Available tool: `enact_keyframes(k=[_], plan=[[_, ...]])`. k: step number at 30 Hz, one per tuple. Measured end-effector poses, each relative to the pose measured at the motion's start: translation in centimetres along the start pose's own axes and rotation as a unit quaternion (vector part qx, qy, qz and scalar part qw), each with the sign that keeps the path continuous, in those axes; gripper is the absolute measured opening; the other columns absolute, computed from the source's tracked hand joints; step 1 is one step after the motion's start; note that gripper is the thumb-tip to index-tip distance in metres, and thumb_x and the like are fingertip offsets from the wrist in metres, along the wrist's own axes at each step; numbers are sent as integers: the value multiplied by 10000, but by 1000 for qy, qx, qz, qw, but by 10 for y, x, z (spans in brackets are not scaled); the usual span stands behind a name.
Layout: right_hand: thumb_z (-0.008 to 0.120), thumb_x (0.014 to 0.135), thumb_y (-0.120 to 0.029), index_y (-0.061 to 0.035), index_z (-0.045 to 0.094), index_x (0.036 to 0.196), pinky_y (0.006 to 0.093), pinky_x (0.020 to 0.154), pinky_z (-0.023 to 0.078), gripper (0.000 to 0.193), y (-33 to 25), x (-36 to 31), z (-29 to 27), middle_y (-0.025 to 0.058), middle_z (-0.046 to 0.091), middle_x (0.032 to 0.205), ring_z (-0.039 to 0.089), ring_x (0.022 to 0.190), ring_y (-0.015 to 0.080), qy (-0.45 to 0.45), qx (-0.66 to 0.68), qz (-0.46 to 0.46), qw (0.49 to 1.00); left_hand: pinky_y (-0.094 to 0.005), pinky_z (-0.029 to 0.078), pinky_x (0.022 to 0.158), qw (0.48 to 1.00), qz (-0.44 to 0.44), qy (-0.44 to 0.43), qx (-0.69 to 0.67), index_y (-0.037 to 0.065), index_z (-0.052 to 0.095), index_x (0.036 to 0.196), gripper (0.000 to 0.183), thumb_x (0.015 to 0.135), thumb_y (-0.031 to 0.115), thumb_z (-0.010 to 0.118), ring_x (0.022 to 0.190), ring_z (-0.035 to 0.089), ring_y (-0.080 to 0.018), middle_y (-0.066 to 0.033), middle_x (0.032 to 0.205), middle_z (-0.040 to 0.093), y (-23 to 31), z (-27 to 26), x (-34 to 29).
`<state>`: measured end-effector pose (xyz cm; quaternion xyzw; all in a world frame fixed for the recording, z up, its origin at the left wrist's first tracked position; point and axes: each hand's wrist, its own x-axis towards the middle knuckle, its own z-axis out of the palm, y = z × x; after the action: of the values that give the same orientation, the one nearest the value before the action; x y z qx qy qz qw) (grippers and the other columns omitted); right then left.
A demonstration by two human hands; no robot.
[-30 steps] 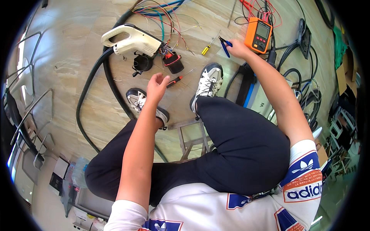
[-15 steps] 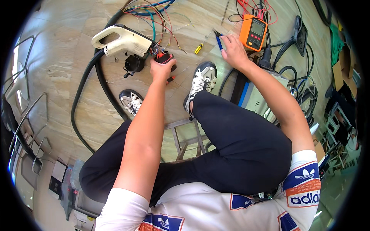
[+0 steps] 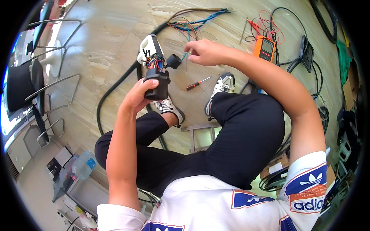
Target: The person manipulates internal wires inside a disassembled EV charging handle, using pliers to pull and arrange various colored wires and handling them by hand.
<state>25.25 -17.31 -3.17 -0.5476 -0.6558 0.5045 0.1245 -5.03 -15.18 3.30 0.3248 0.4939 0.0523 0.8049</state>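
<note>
My left hand (image 3: 135, 95) is closed around the black head of a charging plug (image 3: 158, 86), its thumb across the side. Several coloured wires (image 3: 155, 62) run from the head into the open end of the white plug handle (image 3: 155, 43). A round black cap (image 3: 174, 61) hangs beside them. My right hand (image 3: 210, 52) is just right of the cap, its fingers curled and thumb close to the index finger. A green wire (image 3: 184, 56) shows by the fingertips; what they hold, if anything, I cannot make out.
A red-and-black screwdriver (image 3: 197, 83) lies on the floor between my shoes. Beyond are a thick cable with loose wires (image 3: 204, 15) and an orange meter (image 3: 264, 48) with red leads. Metal-framed chairs (image 3: 58, 48) stand left; a wooden stool frame (image 3: 198, 134) is beneath me.
My right hand has left the blue-handled pliers and moved left to beside the cap. My left hand now grips the black plug head instead of a red-and-black item. The view has shifted.
</note>
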Motion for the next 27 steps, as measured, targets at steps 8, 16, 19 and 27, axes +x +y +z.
enact_keyframes(k=[8, 16, 19, 27], plan=[[703, 836, -54, -89, 508, 1441, 448, 1094, 474, 637, -147, -18, 17, 200, 604, 1367, 559, 1303, 371, 188, -174, -215, 942, -319, 594, 795, 994, 83, -76, 17, -48, 539, 1339, 857, 722, 476, 820, 921, 702, -182, -132, 1106, 689, 24, -7, -171], [761, 779, -10, -95, 624, 1150, 457, 1040, 487, 404, -226, 6, 38, 121, 680, 1189, 612, 1200, 344, 201, -174, -373, 889, -449, 614, 706, 995, 50, -89, 8, -35, 454, 1398, 1006, 640, 431, 925, 898, 706, -339, -211, 1187, 616, 17, -18, -293], [760, 757, -13, -89, 613, 1057, 467, 875, 513, 343, -238, -4, 43, 135, 696, 959, 668, 1008, 371, 124, -167, -371, 905, -441, 613, 624, 997, 61, -54, 10, -44, 443, 1429, 1022, 692, 519, 872, 818, 717, -335, -243, 1192, 627, 4, -31, -322], [757, 681, -36, -96, 637, 1272, 419, 817, 554, 606, -272, -76, 64, 184, 746, 995, 711, 930, 391, 20, -14, -288, 957, -350, 517, 610, 926, 341, -34, -155, -30, 439, 1471, 1027, 903, 823, 502, 846, 678, -258, -238, 1196, 657, -35, -21, -395]])
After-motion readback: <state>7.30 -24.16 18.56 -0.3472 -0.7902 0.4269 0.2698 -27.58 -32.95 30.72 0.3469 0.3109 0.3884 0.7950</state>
